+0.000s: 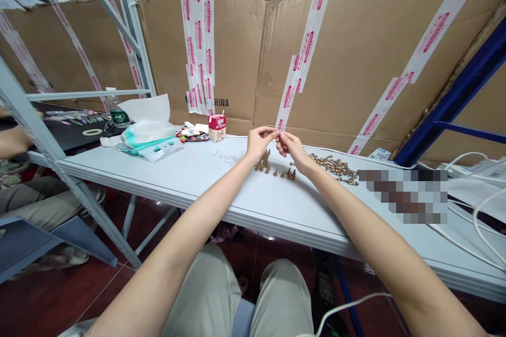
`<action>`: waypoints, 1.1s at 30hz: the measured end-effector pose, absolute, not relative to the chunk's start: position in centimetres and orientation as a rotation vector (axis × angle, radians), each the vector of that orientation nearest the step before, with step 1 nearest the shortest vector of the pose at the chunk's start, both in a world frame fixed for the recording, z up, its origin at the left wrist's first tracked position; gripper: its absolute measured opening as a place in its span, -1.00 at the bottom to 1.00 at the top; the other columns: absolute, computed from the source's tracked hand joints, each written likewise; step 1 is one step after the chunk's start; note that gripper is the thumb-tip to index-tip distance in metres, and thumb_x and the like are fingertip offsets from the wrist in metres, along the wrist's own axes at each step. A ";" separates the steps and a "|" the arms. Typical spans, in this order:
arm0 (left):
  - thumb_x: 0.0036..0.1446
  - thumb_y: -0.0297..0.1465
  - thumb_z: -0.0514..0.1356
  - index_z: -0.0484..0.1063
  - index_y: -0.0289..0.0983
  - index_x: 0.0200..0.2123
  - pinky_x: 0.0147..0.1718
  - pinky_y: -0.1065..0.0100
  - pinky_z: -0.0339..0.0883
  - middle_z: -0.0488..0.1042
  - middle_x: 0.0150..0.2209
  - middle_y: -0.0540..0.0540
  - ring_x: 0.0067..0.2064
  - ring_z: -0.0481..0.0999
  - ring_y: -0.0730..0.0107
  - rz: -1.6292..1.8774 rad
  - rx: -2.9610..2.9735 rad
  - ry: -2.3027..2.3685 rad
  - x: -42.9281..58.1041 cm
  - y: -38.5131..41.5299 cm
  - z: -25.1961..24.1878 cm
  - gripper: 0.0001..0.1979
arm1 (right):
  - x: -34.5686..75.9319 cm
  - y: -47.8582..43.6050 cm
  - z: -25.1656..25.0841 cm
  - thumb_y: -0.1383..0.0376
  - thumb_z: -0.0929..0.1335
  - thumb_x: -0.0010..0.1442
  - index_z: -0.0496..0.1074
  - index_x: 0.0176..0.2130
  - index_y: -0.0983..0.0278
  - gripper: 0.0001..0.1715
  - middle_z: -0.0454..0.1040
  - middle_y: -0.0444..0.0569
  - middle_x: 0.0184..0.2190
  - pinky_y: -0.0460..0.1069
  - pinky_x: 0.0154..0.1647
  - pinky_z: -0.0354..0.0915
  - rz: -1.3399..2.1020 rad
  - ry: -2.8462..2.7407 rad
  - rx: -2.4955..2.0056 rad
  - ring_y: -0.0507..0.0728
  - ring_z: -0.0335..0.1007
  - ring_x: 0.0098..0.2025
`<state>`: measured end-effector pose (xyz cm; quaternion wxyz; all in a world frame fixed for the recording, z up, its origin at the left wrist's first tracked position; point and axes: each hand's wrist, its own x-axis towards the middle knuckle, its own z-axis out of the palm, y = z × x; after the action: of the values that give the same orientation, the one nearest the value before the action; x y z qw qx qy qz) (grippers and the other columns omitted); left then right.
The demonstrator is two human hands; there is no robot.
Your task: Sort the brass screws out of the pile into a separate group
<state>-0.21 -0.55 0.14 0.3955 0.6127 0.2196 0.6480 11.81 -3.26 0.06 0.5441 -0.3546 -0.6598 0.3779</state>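
Observation:
My left hand and my right hand meet above the white table, fingertips pinched together near the far edge. Whatever lies between the fingers is too small to make out. Just below my hands sits a small heap of brass screws, with a short row of screws standing beside it. A longer pile of brass screws lies to the right of my right hand. Tiny pale metal pieces are scattered left of my left hand.
A carton, a tissue pack and a water bottle stand at the table's far left. Cardboard sheets form the back wall. Metal shelf uprights frame the left, where a seated person's arm shows. White cables run along the right.

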 end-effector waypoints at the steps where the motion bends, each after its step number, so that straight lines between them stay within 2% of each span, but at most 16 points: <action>1: -0.21 -0.30 0.30 0.49 -0.33 -0.53 -0.34 0.38 0.22 0.50 -0.50 -0.10 -0.42 0.40 0.43 1.643 1.566 0.571 -0.2 -0.5 0.1 -0.81 | 11.8 -3.3 0.1 -0.04 0.24 0.08 0.18 -0.46 0.28 -0.57 0.15 -0.24 -0.72 -0.15 -0.71 -0.05 0.896 -1.560 -0.842 -0.09 -0.01 -0.71; 15: -0.13 -0.28 0.26 0.53 -0.30 -0.48 -0.43 0.39 0.12 0.51 -0.48 -0.09 -0.48 0.31 0.47 1.694 1.723 0.678 -0.1 -0.1 -0.2 -0.81 | 11.8 -3.3 0.2 0.00 0.26 0.06 0.14 -0.54 0.27 -0.58 0.10 -0.23 -0.73 -0.13 -0.70 -0.07 0.954 -1.510 -0.830 -0.08 -0.06 -0.70; 27: -0.06 -0.16 0.20 0.50 -0.26 -0.49 -0.36 0.39 0.13 0.50 -0.46 -0.05 -0.39 0.30 0.43 1.787 1.916 0.853 -0.4 -0.5 -0.1 -0.73 | 11.8 -3.2 0.0 0.02 0.23 0.10 0.14 -0.49 0.27 -0.61 0.18 -0.22 -0.68 -0.16 -0.69 -0.05 0.903 -1.538 -0.818 -0.11 -0.01 -0.71; 33: -0.04 -0.18 0.19 0.48 -0.26 -0.50 -0.36 0.40 0.16 0.50 -0.45 -0.04 -0.39 0.30 0.44 1.805 1.957 0.890 -0.4 -0.8 0.0 -0.74 | 11.9 -3.1 -0.1 0.04 0.23 0.11 0.14 -0.48 0.26 -0.64 0.18 -0.22 -0.68 -0.16 -0.69 -0.05 0.892 -1.554 -0.810 -0.10 -0.01 -0.71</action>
<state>-0.42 -0.78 0.00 0.1664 0.6874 0.3127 0.6341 11.86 -3.05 -0.07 0.5544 -0.3427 -0.6579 0.3774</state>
